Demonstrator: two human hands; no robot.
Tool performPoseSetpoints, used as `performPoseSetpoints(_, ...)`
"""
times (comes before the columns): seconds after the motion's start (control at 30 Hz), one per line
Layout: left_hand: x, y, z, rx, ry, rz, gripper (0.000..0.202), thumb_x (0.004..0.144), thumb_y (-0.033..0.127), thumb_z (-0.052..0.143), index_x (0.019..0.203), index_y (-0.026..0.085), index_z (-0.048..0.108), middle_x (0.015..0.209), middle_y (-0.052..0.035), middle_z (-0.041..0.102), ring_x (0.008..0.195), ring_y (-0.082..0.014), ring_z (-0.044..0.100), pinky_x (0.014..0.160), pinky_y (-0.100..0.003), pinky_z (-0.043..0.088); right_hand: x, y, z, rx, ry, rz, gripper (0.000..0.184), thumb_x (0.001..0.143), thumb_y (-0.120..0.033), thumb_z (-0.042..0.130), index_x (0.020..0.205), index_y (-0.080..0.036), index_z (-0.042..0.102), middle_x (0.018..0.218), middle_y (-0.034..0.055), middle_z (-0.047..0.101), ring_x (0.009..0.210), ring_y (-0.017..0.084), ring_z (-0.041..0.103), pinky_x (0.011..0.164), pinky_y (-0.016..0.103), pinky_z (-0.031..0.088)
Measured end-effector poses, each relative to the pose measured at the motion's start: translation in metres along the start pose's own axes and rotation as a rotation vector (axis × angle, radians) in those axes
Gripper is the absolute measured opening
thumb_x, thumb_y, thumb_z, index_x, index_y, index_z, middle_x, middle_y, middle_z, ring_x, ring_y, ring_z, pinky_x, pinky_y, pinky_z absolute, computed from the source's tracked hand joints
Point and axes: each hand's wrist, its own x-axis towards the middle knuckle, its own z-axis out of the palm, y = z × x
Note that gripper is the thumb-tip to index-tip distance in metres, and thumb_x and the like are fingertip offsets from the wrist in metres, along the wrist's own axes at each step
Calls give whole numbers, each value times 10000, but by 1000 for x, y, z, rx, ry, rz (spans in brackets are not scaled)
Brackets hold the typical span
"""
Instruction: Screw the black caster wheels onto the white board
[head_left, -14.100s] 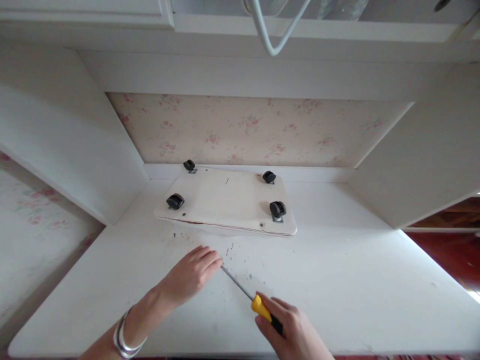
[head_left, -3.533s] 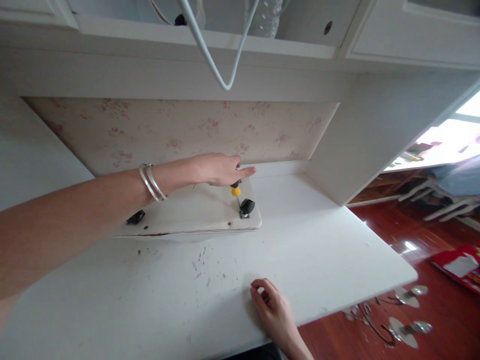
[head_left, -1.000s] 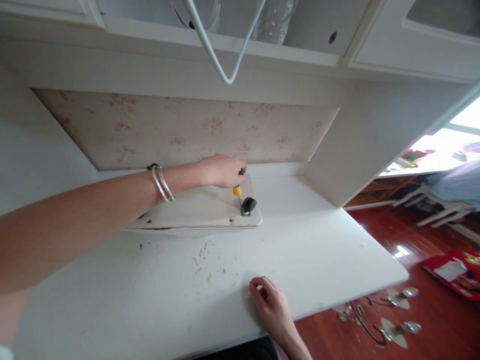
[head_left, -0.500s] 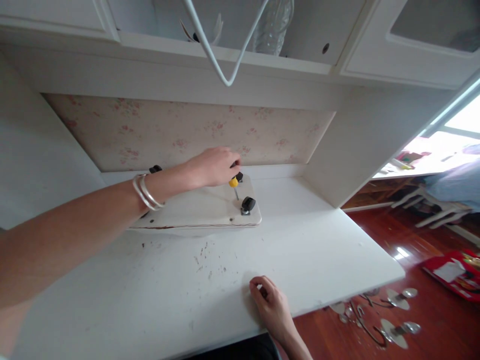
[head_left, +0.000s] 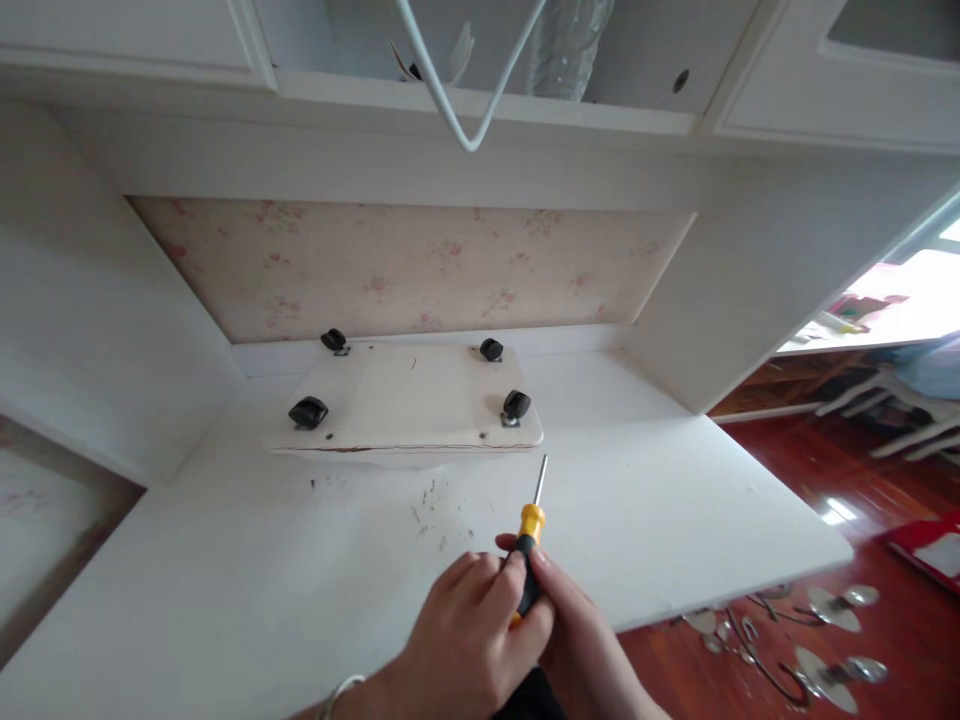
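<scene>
A screwdriver (head_left: 532, 522) with a yellow and black handle points up and away, its metal tip bare. My left hand (head_left: 469, 625), with a bracelet at the wrist, is closed on the handle from the left. From the right, my right hand (head_left: 581, 640) wraps the same handle, its fingers partly hidden. Beyond the hands, apart from the tip, a white board (head_left: 405, 400) lies on the white worktop (head_left: 645, 480). Black castors stand up at its corners, among them one at front right (head_left: 516, 404) and one at front left (head_left: 308, 412). Small dark screws or holes dot the board.
Dark crumbs (head_left: 431, 505) lie in front of the board. Overhead is an open cabinet shelf (head_left: 480, 100) with a clear plastic bottle (head_left: 568, 50) and a hanging white bent rod (head_left: 470, 140). Lamp parts (head_left: 832, 680) lie on the red floor near a red tray (head_left: 930, 545).
My left hand has brought the screwdriver from the board's right side back toward me. My right hand, earlier resting on the worktop, now also grips the handle.
</scene>
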Motion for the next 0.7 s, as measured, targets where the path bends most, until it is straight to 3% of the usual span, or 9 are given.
performPoseSetpoints(0.07, -11, 11, 12, -62, -31, -94, 318, 942, 138, 422, 1157, 189, 650, 1067, -120, 661, 840, -195, 652, 727, -330, 601, 3, -2, 1, -11, 97, -19, 454, 762, -495, 779, 1052, -153, 706, 998, 92, 735, 977, 234, 675, 880, 339, 524)
performPoseSetpoints(0.13, -20, 16, 17, -149, -59, -117, 336, 945, 159, 441, 1240, 168, 601, 1120, -141, 654, 922, -213, 665, 757, -339, 614, 10, -6, 0, -25, 157, -102, 432, 792, -476, 752, 1098, -184, 664, 885, 36, 702, 794, 192, 679, 683, 298, 554)
performPoseSetpoints(0.23, -38, 13, 15, -244, -98, -211, 356, 935, 223, 512, 1288, 198, 548, 1150, -139, 659, 1007, -225, 674, 818, -341, 626, 24, -19, -2, -63, 219, -234, 449, 814, -485, 717, 1180, -252, 602, 779, -42, 613, 501, 97, 544, 385, 206, 408)
performPoseSetpoints(0.3, -51, 6, 11, -262, -129, -369, 377, 923, 256, 529, 1300, 247, 527, 1178, -139, 656, 1039, -235, 679, 843, -344, 630, 34, -28, -1, -115, 231, -245, 440, 820, -513, 694, 1160, -250, 596, 767, -51, 591, 404, 56, 431, 303, 177, 292)
performPoseSetpoints(0.47, -79, -15, 6, -287, -169, -659, 343, 923, 281, 522, 1263, 310, 549, 1214, -122, 651, 1107, -253, 674, 892, -373, 621, 52, -48, 1, -287, 211, -210, 342, 826, -493, 684, 1026, -228, 600, 761, -45, 583, 364, 23, 352, 294, 149, 169)
performPoseSetpoints(0.6, -97, -24, 6, -375, -227, -791, 278, 937, 325, 511, 1199, 306, 602, 1175, -98, 672, 1025, -233, 697, 808, -337, 634, 60, -59, 0, -327, 215, -244, 315, 828, -487, 692, 884, -199, 576, 776, -26, 600, 388, 19, 369, 329, 152, 197)
performPoseSetpoints(0.7, -109, -32, 4, -423, -247, -888, 235, 949, 363, 489, 1119, 311, 643, 1091, -68, 694, 905, -213, 702, 717, -313, 623, 57, -63, -5, -332, 213, -333, 306, 842, -488, 685, 920, -207, 593, 798, -26, 594, 411, 26, 385, 347, 166, 217)
